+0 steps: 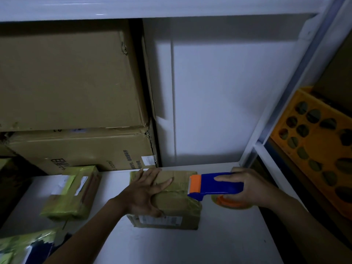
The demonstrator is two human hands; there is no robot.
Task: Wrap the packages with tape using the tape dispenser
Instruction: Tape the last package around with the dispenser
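Observation:
A small cardboard package (177, 208) lies on the white shelf surface (228, 235), partly wrapped in yellowish tape. My left hand (146, 191) presses flat on its top with fingers spread. My right hand (251, 187) grips a blue and orange tape dispenser (215, 184) with a roll of tape under it. The dispenser's orange front end sits at the package's right upper edge.
A second taped package (72, 191) lies to the left on the shelf. Large cardboard boxes (72, 82) are stacked at the back left. A white shelf post (282, 115) stands at right, with a yellow crate (320, 145) beyond it. A plastic-wrapped item (22, 248) lies at the bottom left.

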